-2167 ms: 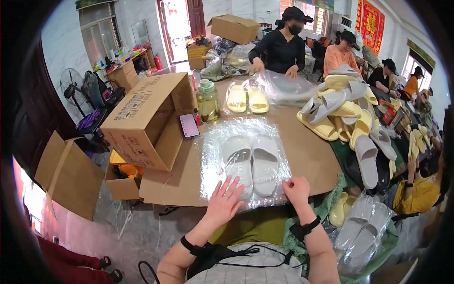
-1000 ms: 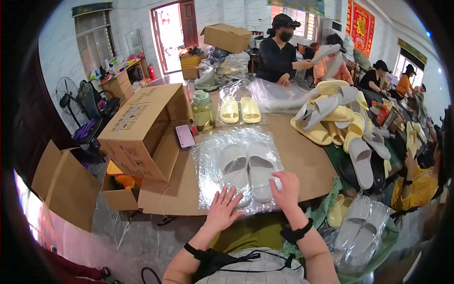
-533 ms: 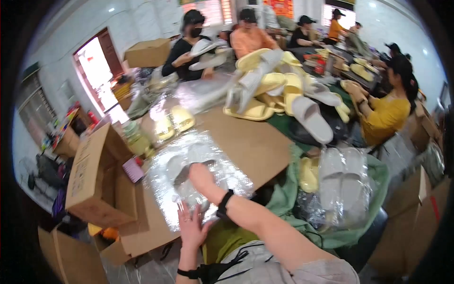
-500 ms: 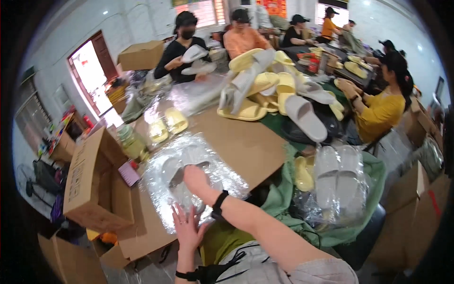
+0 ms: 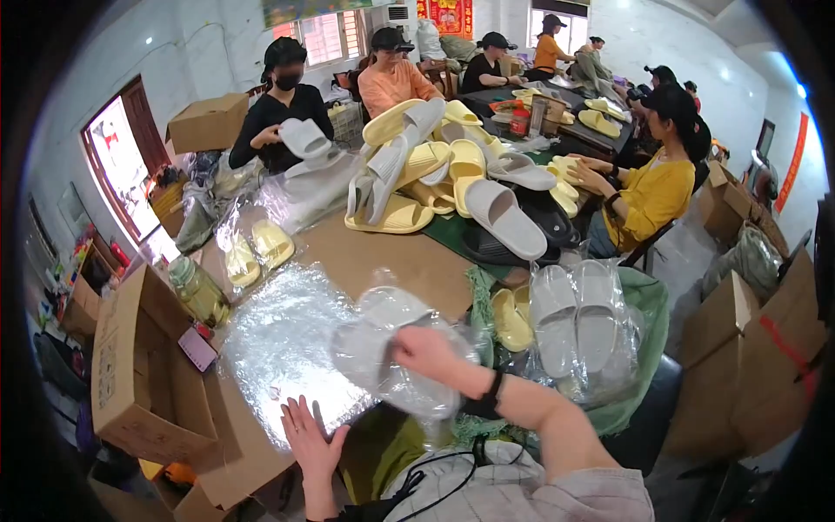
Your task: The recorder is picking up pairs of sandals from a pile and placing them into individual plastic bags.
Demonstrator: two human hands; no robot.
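Note:
My right hand (image 5: pixel 430 355) is closed on a pair of grey slippers (image 5: pixel 391 313) in a clear plastic bag. The pair is held over the table's near edge and is smeared by motion. My left hand (image 5: pixel 313 442) lies with fingers spread on the near edge of a stack of clear plastic bags (image 5: pixel 283 335). Right of the held pair, another bagged grey pair (image 5: pixel 576 317) rests on a green sack (image 5: pixel 639 348), beside a yellow pair (image 5: pixel 511 318).
Yellow and grey slippers (image 5: pixel 465 165) are heaped on the cardboard-covered table (image 5: pixel 383 258). An open carton (image 5: pixel 130 383), a pink phone-like object (image 5: pixel 197 349) and a glass jar (image 5: pixel 197 291) stand at left. Several people work around the tables. Cartons (image 5: pixel 739 348) stand at right.
My right hand has moved the bagged grey slippers rightward off the stack of bags. My left hand stays on the stack's edge. The whole view has turned somewhat to the right.

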